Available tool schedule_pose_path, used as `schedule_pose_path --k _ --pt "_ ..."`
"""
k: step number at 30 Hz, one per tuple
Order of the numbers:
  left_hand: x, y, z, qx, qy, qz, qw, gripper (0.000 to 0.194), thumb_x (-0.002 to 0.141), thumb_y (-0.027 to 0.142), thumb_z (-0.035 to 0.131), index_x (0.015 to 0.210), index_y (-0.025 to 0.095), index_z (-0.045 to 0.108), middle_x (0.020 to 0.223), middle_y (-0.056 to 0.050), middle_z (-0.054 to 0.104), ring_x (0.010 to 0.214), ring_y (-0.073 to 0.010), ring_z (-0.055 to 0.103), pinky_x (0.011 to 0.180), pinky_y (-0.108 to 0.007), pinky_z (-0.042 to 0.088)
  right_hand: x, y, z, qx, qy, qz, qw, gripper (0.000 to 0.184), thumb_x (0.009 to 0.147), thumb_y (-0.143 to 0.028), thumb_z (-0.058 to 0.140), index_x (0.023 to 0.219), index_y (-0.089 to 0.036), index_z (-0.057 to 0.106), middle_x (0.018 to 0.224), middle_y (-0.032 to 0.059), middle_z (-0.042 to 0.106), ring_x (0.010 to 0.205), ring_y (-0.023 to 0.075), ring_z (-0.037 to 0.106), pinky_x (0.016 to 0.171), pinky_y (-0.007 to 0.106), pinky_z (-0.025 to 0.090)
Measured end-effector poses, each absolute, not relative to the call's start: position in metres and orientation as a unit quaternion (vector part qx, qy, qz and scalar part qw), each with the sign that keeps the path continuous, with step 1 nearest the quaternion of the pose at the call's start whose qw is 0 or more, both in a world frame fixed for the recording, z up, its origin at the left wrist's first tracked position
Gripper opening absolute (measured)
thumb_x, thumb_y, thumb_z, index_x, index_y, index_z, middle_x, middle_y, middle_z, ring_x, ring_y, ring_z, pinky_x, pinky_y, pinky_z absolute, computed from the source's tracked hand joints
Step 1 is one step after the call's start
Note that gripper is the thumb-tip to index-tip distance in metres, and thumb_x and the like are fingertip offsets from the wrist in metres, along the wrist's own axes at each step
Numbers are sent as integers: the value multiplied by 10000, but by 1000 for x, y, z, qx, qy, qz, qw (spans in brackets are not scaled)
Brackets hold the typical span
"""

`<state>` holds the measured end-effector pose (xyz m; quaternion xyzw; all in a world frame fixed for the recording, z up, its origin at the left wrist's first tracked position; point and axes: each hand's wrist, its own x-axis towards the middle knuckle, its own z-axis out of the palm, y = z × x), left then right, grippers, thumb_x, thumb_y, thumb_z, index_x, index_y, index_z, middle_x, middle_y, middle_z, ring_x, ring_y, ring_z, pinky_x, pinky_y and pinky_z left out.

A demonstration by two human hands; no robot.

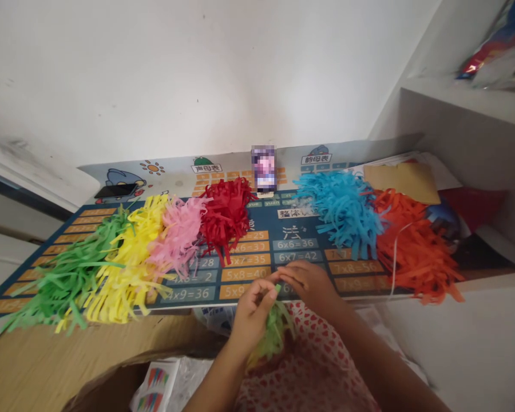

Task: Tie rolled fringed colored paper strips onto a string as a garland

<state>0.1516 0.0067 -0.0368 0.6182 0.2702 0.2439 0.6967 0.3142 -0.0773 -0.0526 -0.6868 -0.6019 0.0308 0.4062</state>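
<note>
Left hand (251,320) gripping green paper fringe (273,335), right fingers (300,276) curled narrow beside its tip

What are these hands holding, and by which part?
A green paper-strip tassel, pinched at its top end by the left hand; the right hand reaches that same end with its fingertips.
</note>
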Motion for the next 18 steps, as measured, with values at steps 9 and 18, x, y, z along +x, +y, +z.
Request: schedule_pose_path --k 9,18 --pt "149 7 -31 597 296 237 707 282 799 475 686 765 204 617 1157 -106 720 1164 -271 621 995 -380 438 310 -73 -55 -658 -634 -67 401 307 1018 -291 433 951 -187 713 876 71 732 797 172 655 727 301 511" --pt "152 4 -33 526 312 254 749 291 766 470 728 750 204 608 1109 -85 737 1126 -253 643 979 -355 444 304 -69 -68 -643 -619 -111 437 291 1010 -224 411 924 -206 688 826 58 717 757 161 640 695 295 507"
